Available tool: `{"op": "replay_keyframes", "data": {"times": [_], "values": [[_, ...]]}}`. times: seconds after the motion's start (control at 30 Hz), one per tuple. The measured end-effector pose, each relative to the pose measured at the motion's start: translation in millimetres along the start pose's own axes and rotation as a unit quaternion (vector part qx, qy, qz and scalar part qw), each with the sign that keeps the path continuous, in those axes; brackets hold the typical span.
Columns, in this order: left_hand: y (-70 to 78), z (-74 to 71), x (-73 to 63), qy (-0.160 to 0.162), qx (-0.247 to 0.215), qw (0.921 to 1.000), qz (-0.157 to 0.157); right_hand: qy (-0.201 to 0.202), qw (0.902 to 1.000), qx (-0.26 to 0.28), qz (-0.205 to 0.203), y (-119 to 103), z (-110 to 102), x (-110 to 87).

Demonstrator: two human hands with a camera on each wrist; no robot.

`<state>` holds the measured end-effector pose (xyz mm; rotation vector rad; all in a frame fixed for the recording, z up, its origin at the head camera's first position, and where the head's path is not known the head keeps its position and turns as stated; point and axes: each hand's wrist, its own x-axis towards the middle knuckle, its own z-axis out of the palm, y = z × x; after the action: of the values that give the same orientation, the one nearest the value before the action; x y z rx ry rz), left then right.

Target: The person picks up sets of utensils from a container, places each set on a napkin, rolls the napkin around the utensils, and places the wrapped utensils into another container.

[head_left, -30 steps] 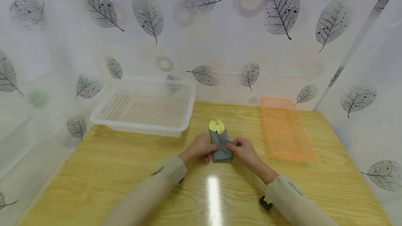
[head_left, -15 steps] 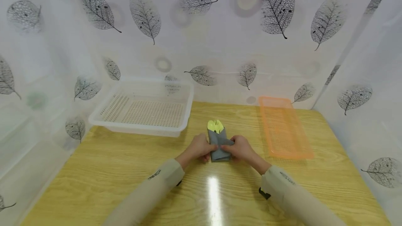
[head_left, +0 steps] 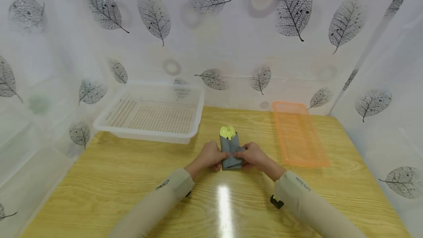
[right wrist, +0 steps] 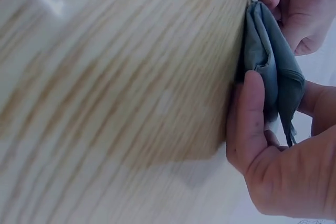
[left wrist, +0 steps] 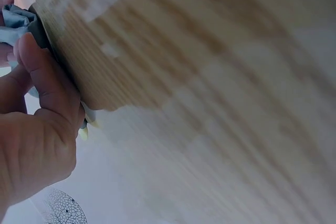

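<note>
A grey cloth napkin (head_left: pixel 231 162) lies folded into a narrow pocket on the table, in the middle of the head view. Out of its far end poke the heads of a yellow-green spoon (head_left: pixel 225 132) and fork (head_left: pixel 230 131); their handles are hidden in the cloth. My left hand (head_left: pixel 210 154) pinches the napkin's left edge, thumb on top. On the other side my right hand (head_left: pixel 255 155) grips the right edge, its thumb over a loose flap. The right wrist view shows the layered cloth (right wrist: pixel 268 61) between thumb and fingers.
At the back left stands a white plastic basket (head_left: pixel 190 135) with a perforated base. An orange perforated tray (head_left: pixel 281 139) lies on the right. A leaf-printed curtain (head_left: pixel 238 47) closes off the wooden table's (head_left: pixel 132 164) back and sides.
My right hand has moved a little left, its thumb reaching further across the napkin with the flap. My left hand keeps its hold on the left edge.
</note>
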<state>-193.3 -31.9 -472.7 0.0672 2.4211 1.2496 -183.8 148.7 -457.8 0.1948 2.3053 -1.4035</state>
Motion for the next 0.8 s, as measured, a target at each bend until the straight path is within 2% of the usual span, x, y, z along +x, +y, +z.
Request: {"op": "replay_keyframes", "data": {"times": [0.17, 0.37, 0.6, 0.8], "values": [[-2.1, -0.9, 0.3, 0.001, -0.012, 0.9999, 0.007, 0.009, 0.9998, 0.013, -0.008, -2.1, 1.7, 0.3], [-4.4, -1.3, -0.3, -0.009, -0.018, 0.9998, 0.005, -0.001, 0.9993, 0.037, -0.005, 2.1, 3.8, 1.2], [-5.9, -0.7, -3.0, -0.018, -0.006, 0.9995, 0.027, -0.01, 0.9962, 0.085, -0.016, 7.0, 6.0, -1.4], [-2.0, -2.3, -5.8, -0.023, -0.002, 0.9996, 0.014, -0.012, 0.9944, 0.102, -0.026, 7.3, 7.2, -1.9]]}}
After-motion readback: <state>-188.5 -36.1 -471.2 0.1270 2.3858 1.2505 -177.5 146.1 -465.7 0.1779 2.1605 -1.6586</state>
